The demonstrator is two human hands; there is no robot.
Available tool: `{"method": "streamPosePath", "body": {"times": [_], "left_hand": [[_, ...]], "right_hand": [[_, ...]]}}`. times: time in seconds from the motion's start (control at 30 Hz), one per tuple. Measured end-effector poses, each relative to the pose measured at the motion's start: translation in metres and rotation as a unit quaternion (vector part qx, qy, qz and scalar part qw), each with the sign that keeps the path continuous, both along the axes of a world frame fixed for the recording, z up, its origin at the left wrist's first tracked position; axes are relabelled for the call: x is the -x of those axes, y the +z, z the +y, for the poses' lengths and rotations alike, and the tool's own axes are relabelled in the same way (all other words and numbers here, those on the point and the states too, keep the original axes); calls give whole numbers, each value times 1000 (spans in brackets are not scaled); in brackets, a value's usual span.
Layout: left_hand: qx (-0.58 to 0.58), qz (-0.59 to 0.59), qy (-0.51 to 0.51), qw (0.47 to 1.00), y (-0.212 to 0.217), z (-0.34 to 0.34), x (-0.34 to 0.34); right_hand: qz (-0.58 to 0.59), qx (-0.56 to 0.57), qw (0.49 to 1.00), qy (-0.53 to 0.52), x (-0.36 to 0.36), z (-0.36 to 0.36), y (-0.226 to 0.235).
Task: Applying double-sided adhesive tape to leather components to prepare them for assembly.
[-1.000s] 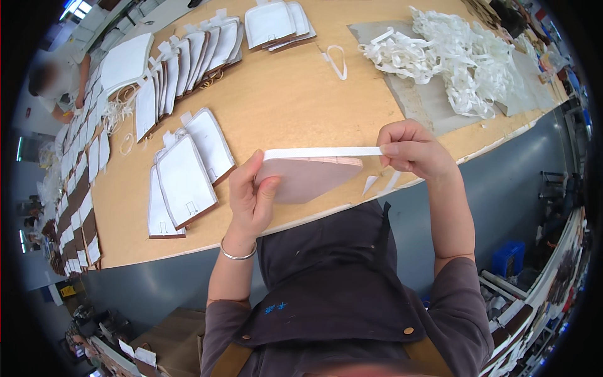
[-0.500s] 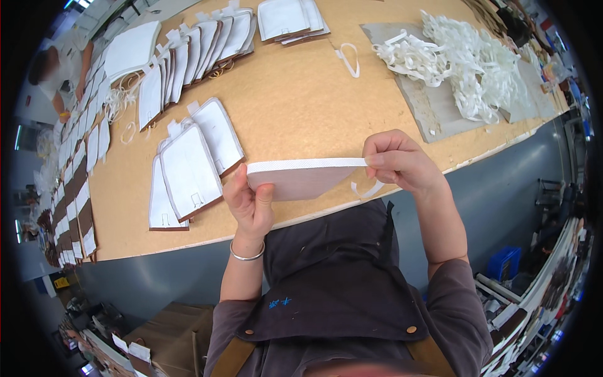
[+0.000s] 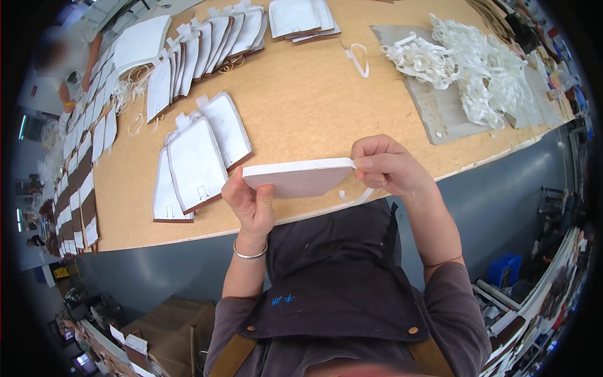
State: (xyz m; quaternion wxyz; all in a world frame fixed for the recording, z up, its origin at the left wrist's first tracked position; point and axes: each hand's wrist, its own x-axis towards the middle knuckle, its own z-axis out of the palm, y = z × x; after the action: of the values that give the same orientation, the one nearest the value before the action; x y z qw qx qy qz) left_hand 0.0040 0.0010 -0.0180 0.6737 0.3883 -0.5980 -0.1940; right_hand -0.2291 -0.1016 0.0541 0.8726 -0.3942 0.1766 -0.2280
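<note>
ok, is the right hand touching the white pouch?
Touching. Head view shows the right hand pinching the white pouch at its right end; the left hand grips the other end.

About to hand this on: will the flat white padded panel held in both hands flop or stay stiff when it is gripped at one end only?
The flat white padded panel spans between the left hand and right hand without visible sag, so it is probably fairly stiff. Pinched by fingertips alone, it seems light. Its loose white strap dangles, so that part will likely flop.
</note>
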Motion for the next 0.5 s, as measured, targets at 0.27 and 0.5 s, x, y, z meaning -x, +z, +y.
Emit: {"method": "streamPosePath", "body": {"times": [0.27,0.5], "left_hand": [[-2,-343,163,925,123,-11,-10],[-75,-479,-52,873,134,-27,-1]], "right_hand": [[14,48,998,40,-23,8,0],[43,72,996,-1,-35,17,6]]}}
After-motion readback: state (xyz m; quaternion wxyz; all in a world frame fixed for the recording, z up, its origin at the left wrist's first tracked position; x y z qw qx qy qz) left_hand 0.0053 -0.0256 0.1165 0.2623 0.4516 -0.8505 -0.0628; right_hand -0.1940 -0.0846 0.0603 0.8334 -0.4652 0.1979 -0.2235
